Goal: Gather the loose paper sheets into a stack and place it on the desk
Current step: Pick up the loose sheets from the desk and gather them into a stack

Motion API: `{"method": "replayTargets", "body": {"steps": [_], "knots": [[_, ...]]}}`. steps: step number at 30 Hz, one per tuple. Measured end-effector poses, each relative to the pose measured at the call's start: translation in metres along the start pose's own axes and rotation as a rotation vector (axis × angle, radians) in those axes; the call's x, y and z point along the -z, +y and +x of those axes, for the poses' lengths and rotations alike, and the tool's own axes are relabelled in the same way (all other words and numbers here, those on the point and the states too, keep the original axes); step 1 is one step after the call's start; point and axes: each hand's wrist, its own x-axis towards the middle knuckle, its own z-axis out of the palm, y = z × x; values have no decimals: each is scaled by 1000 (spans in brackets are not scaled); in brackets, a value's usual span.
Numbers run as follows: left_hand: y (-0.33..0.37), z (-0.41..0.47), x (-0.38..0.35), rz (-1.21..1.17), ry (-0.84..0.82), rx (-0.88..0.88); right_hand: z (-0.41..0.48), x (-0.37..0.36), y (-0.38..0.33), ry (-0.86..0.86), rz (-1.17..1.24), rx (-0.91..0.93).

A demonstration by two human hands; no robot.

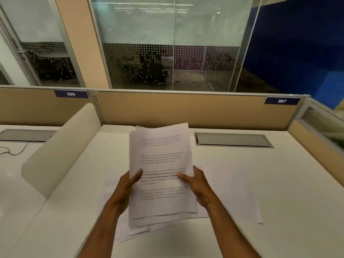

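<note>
Both hands grip the paper stack (160,175) by its side edges – left hand (128,185), right hand (195,183) – raised above the desk (242,183), I reckon to square the uneven edges. More loose sheets (232,192) lie underneath – not done yet.

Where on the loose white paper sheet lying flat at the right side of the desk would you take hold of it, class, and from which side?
Probably at the near right corner of the loose white paper sheet, coming from the right with the right hand. That corner seems slightly raised off the white desk, offering an edge to pinch; elsewhere the sheet lies flat.
</note>
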Motion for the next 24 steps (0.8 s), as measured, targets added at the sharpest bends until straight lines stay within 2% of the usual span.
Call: {"method": "replayTargets", "body": {"steps": [5,6,8,10,11,13,15,18,22,24], "knots": [[-15,8,-1,28,103,-11,7,20,1,-80,-17,-45],[-15,10,0,24,107,-9,10,35,3,-18,-50,-50],[-13,11,3,24,105,-12,20,79,17,271,-268,-79],[-12,12,6,19,110,-16,23,131,42,602,-587,-239],[-11,12,7,18,115,-16,20,155,55,704,-705,-361],[-10,12,9,19,134,-18,11,193,80,757,-870,-608],[-11,11,13,26,160,-19,3,216,98,735,-937,-753],[-12,8,21,25,193,-17,4,228,109,733,-896,-799],[-17,1,35,12,237,-22,14,236,105,771,-619,-847],[-17,-3,41,-1,257,-25,12,239,96,767,-560,-799]]}}
